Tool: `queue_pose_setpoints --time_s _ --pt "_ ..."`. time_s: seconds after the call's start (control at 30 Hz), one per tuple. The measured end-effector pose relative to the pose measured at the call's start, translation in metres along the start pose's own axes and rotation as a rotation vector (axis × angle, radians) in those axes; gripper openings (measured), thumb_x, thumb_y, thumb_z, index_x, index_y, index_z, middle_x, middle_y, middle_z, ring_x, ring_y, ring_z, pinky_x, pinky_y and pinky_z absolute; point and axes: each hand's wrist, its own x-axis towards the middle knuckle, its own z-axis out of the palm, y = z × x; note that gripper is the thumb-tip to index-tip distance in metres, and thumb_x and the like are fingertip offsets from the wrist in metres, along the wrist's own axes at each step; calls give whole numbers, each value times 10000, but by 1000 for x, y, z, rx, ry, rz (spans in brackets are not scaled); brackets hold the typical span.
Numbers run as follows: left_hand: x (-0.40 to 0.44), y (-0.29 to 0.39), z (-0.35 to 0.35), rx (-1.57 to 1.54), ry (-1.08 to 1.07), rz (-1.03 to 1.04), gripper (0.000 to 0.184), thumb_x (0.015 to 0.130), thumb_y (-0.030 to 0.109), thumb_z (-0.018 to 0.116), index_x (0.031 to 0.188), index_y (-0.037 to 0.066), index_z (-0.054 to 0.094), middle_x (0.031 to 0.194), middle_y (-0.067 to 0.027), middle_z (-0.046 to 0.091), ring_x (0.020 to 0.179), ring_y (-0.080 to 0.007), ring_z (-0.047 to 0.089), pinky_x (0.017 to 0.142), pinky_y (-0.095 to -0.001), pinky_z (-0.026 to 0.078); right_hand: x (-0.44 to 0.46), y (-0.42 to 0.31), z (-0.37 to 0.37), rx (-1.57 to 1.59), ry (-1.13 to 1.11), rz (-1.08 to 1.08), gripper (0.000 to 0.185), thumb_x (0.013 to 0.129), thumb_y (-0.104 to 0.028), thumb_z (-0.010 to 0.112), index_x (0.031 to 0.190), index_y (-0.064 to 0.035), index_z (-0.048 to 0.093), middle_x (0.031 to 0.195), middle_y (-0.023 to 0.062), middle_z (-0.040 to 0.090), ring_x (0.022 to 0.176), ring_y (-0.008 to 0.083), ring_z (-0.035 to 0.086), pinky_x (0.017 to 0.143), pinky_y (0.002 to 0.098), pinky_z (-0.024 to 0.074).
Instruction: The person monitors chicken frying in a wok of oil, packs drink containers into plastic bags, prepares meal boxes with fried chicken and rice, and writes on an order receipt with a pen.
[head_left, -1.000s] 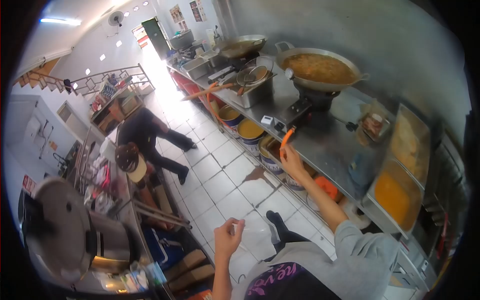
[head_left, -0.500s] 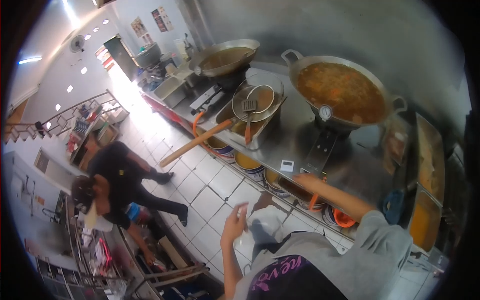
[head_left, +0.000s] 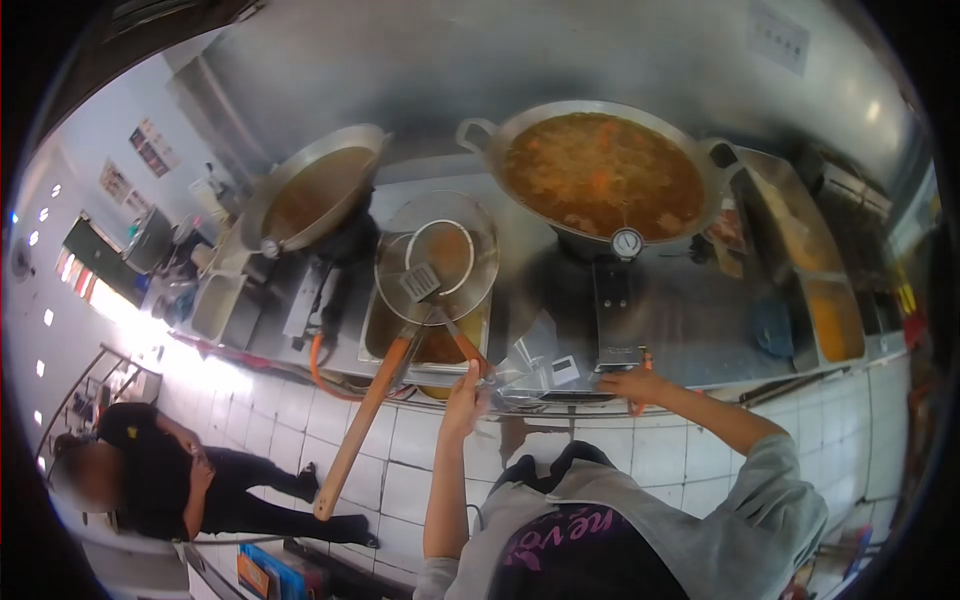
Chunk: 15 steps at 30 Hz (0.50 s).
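My left hand (head_left: pixel 460 405) is closed on a clear plastic bag (head_left: pixel 530 362), which spreads to the right over the counter's front edge. Just above that hand is the orange handle of a slotted spatula (head_left: pixel 419 283), resting in a round strainer (head_left: pixel 385 258). My right hand (head_left: pixel 640 386) is at the front of the burner (head_left: pixel 612 300), beside an orange hose (head_left: pixel 646 358); its fingers bend together round something too small to make out. Between my hands lies a small white timer (head_left: pixel 565 370). A wide wok of bubbling orange-brown liquid (head_left: pixel 600 175) stands behind the burner, with a dial thermometer (head_left: pixel 626 243) at its rim.
Another wok (head_left: pixel 318 192) stands at the left. A long wooden handle (head_left: pixel 362 430) juts over the counter's front edge. Metal trays (head_left: pixel 835 318) line the right end, one holding orange contents. A person in black (head_left: pixel 150 470) stands at the lower left on the tiled floor.
The view has swung to face the counter. My right hand came down from the raised orange hose to the burner's front. My left hand and the bag are now at the counter edge.
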Motion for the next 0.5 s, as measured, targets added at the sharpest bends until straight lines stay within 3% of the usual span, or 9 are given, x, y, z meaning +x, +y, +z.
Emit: queue_pose_setpoints --time_s 0.07,0.2,0.27,0.3,0.37,0.43,0.5 --pt "3 3 4 -60 -65 -47 566 921 581 561 1041 36 651 608 61 416 501 -54 333 462 -231 243 -1 -1 3 -14 -48 52 1041 384 -10 887 1317 -72 428 1283 78 485 1004 327 642 726 418 560" --pt "-4 9 16 -184 -119 -118 451 926 517 598 934 68 643 542 86 353 449 -57 304 438 -242 229 4 4 18 -11 -97 76 1006 423 20 868 1325 -88 435 1324 74 475 1012 330 642 719 414 565" --pt "-5 6 18 -203 -102 -123 419 931 504 599 905 88 641 511 101 324 415 -52 274 420 -240 213 13 -23 -5 70 105 234 653 679 8 713 1282 -98 486 1259 107 533 1001 322 649 750 420 565" --pt "-9 1 15 -178 -108 -75 424 946 487 583 918 68 641 542 79 373 432 -57 304 425 -238 231 22 -39 -19 111 208 310 482 808 2 636 1261 -102 512 1226 124 562 995 318 653 765 423 565" --pt "-12 -5 13 -151 -118 -31 429 961 469 566 931 48 641 574 56 421 450 -62 334 429 -235 249 58 -72 -67 412 796 198 340 918 -81 525 1257 -104 524 1141 152 604 924 337 654 753 419 555" --pt "-13 -13 12 -8 -20 33 353 976 426 563 845 102 612 524 77 368 414 -45 289 394 -226 202 96 -117 -124 781 792 292 346 931 -115 538 1276 -107 512 1103 157 622 926 348 624 799 431 507" --pt "-13 -22 7 -12 -50 59 346 982 408 559 820 104 600 530 68 390 418 -43 298 392 -224 199 154 -138 -124 481 903 171 392 913 -136 566 1296 -102 489 1075 165 634 952 358 584 862 476 443"
